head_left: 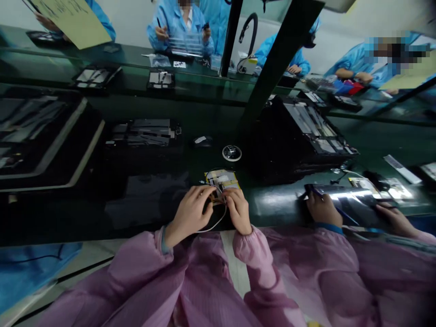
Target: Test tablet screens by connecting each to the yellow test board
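A flat yellow-edged part (223, 176), with white and dark patches and what looks like a small brown strip at its near side, lies on the dark green bench. My left hand (193, 206) reaches to its near left side, fingers bent and thumb curled in; what its fingertips hold is too small to make out. My right hand (238, 210) is at the near right side, thumb and fingers closed on a thin white cable (221, 217). This cable loops between both hands and runs down to the bench's front edge.
Stacks of dark trays with grey parts stand left (34, 131) and right (306, 131). A lower stack (146, 131), a mouse (202, 141) and a round white-rimmed object (232, 153) lie beyond my hands. At right, a co-worker's hand (325, 211) handles a dark panel. People in blue sit opposite.
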Demonstrator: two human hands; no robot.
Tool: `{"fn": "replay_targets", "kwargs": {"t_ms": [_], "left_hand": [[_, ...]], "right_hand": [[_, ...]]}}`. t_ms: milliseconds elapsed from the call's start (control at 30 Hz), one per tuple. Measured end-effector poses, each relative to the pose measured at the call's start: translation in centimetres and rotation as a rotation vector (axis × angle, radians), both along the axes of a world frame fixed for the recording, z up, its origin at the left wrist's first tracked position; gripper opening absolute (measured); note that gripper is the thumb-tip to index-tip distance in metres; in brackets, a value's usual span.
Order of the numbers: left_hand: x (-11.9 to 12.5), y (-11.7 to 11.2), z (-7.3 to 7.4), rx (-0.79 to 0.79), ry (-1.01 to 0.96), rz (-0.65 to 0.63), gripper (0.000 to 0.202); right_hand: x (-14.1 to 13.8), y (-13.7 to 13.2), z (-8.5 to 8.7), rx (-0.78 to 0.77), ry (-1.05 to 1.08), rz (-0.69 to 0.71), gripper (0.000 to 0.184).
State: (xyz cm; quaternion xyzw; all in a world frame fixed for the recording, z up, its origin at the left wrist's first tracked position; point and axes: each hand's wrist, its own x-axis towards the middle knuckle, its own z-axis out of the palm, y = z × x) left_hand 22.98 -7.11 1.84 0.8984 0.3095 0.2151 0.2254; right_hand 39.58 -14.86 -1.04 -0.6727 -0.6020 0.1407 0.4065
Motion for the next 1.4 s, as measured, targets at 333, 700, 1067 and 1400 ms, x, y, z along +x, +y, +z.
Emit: {"fn": "replay_targets", "kwargs": {"t_ms": [333,700,1067,1400], "left_hand": [[1.0,3.8,-2.1,0.258,0.348,0.072,0.043],[-0.2,5.5,-3.6,0.236,0.486,-0.068,0.042],[-5.7,5.6,-1.9,-0.044,-0.090,0.094,0.067],[-21.2,4.9,-6.7,-0.069,-0.050,0.664,0.045]], "right_hand": [[-4.0,5.8,-0.2,-0.476,-0.548,-0.247,0.018],[-5.1,7.4,-1.4,-0.513,-0.671,-0.305,0.036],[-3.9,5.9,4.4,-0.461,-0.531,-0.181,0.025],[-9.1,7.9,0.5,-0.312,-0.346,0.017,0.035]]}}
